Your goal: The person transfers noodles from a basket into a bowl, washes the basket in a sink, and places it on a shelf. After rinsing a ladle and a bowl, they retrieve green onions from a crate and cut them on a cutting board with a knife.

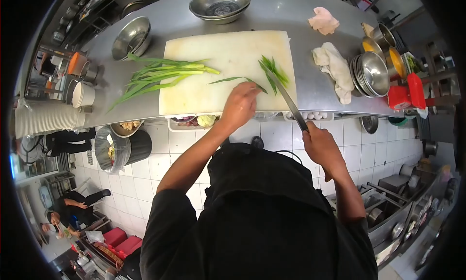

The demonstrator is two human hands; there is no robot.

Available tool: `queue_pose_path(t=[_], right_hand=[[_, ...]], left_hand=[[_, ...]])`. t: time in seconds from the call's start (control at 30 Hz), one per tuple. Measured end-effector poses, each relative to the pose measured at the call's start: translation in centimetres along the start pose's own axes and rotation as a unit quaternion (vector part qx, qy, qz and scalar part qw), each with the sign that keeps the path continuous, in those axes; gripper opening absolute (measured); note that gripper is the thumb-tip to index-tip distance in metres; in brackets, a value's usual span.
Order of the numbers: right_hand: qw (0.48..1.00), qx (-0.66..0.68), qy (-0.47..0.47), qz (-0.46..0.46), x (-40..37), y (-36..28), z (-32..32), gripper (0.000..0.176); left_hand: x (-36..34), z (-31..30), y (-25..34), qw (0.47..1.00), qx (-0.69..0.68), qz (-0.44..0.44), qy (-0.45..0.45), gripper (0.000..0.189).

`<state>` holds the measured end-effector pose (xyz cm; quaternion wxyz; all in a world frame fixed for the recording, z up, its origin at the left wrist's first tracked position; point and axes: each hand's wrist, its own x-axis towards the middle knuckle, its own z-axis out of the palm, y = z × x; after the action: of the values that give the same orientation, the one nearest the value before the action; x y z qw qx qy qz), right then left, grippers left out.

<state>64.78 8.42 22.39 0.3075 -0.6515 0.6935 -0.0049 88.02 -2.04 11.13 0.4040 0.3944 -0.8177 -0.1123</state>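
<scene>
My right hand (321, 146) is wrapped round the handle of a knife (290, 101), its blade slanting up and left over the white cutting board (221, 46). The blade lies against a small pile of cut green onion lengths (266, 66) at the board's right side. With bent fingers, my left hand (241, 104) pinches a thin green onion leaf (225, 79) near the board's front edge, left of the knife. Farther left, a bunch of long green onions (167, 72) lies partly on the board, its green tops hanging over the left edge onto the steel table.
Metal bowls (132, 38) and a colander (220, 8) stand behind the board. To the right are cloths (334, 68), stacked steel bowls (374, 73) and a red container (400, 99). A lined bin (112, 151) stands below left; a person (73, 207) is farther back.
</scene>
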Motion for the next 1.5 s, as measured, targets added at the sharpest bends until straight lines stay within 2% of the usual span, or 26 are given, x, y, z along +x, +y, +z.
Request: queue_pose_path(t=[0.03,0.07,0.13,0.3,0.5,0.6,0.7,0.83,0.9,1.0,1.33,1.4,1.5], right_hand=[[1.0,0.001,0.001,0.001,-0.2,-0.2,-0.2,0.024],[1.0,0.001,-0.007,0.006,-0.4,-0.4,-0.4,0.024],[1.0,-0.001,-0.02,0.006,-0.6,-0.7,-0.3,0.023],[0.998,0.0,-0.022,-0.057,-0.9,-0.5,0.9,0.019],[0.999,0.002,-0.015,-0.038,-0.8,0.1,1.9,0.016],[0.999,-0.003,-0.005,-0.042,-0.7,0.6,2.7,0.016],[0.999,-0.002,-0.003,-0.051,-0.7,0.7,2.7,0.018],[0.999,-0.011,0.0,-0.047,-0.8,0.4,2.4,0.018],[0.999,0.008,0.007,-0.04,-0.7,-0.1,2.1,0.017],[0.999,0.008,0.011,-0.04,-0.3,-0.6,2.0,0.018],[0.999,-0.01,0.004,-0.033,0.0,-1.6,1.6,0.02],[0.999,-0.004,-0.024,-0.027,0.4,-1.5,1.8,0.02],[1.0,-0.018,-0.018,-0.014,0.4,-1.5,2.6,0.021]], left_hand=[[-0.4,-0.3,-0.3,0.999,0.014,-0.037,0.012,0.027],[-0.5,-0.7,-0.7,0.999,0.015,-0.037,0.013,0.027],[-0.6,-1.7,-1.9,0.993,0.105,-0.062,-0.002,0.028],[0.5,-2.5,-4.8,0.984,0.17,-0.033,-0.037,0.023],[2.7,-2.2,-6.5,0.979,0.191,-0.009,-0.065,0.02],[4.2,-2.5,-6.2,0.97,0.231,-0.025,-0.077,0.023],[4.7,-2.9,-6.1,0.969,0.243,-0.019,-0.034,0.021],[3.6,-2.3,-5.0,0.986,0.168,-0.006,-0.019,0.02],[2.7,-1.4,-4.3,0.995,0.089,0.038,-0.027,0.017],[2.0,-0.5,-3.8,0.997,0.065,0.018,-0.037,0.015],[2.2,-0.1,-4.1,0.999,0.04,0.028,0.021,0.008],[2.4,0.1,-3.9,0.999,0.04,0.025,0.014,0.009],[2.6,0.3,-4.0,0.999,0.039,0.028,-0.005,0.01]])
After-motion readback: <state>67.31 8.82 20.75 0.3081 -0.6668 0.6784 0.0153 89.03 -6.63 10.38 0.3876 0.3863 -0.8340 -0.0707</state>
